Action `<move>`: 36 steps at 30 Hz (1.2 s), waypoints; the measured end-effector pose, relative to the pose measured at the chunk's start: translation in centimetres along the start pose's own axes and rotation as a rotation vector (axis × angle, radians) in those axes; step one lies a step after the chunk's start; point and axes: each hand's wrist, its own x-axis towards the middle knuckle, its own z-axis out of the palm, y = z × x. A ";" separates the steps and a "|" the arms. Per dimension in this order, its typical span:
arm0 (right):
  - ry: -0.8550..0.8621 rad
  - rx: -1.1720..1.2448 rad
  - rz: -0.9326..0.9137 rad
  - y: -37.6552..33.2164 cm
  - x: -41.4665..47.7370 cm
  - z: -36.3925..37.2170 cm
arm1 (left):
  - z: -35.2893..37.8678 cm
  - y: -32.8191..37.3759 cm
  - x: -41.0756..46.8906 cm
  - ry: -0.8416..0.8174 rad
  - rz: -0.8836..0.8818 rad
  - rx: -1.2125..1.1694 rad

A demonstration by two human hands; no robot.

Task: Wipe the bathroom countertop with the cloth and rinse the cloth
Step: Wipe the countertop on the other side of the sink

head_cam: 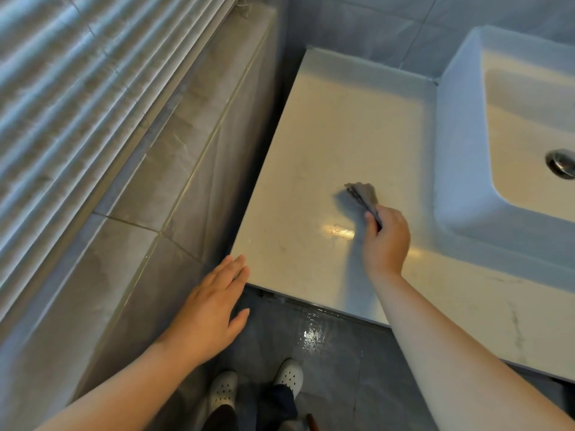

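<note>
Got the small grey folded cloth (362, 194) pinched in the right hand (385, 241), poking out past the fingertips and seemingly touching the pale glossy stone desk (326, 135). Keeping the left hand (211, 306) flat with straight fingers, gripping nothing, well to the left of the right one at the desk's corner. Could lose the cloth on a hard push, judging by that skinny pinch. Might also slip on the wet grey floor tiles (311, 334) below both hands.
</note>
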 end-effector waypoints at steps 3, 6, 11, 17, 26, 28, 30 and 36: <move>-0.067 0.036 -0.061 -2.3 -1.0 1.7 | -0.2 0.2 -0.1 0.011 -0.007 -0.044; -0.130 0.070 -0.112 -4.6 -1.9 3.0 | -0.2 0.2 -1.0 0.073 -0.055 -0.094; -0.286 0.134 -0.212 -9.0 -3.2 5.7 | 1.3 0.1 -3.9 0.140 -0.234 -0.218; -0.501 0.086 -0.390 -10.8 -6.2 6.3 | 2.2 -0.5 -5.6 0.140 -0.419 -0.296; -0.929 0.155 -0.307 -10.1 -12.6 -0.4 | 2.3 -1.1 -8.3 0.095 -0.496 -0.304; -0.860 0.218 -0.236 -10.9 -11.9 -1.4 | 2.1 -1.2 -8.5 0.098 -0.492 -0.317; -0.733 0.271 -0.209 -11.8 -10.2 -1.6 | 1.9 -1.2 -8.4 0.105 -0.488 -0.337; -0.382 0.132 -0.293 -12.3 -1.3 1.9 | 1.1 -0.7 -7.5 0.115 -0.466 -0.350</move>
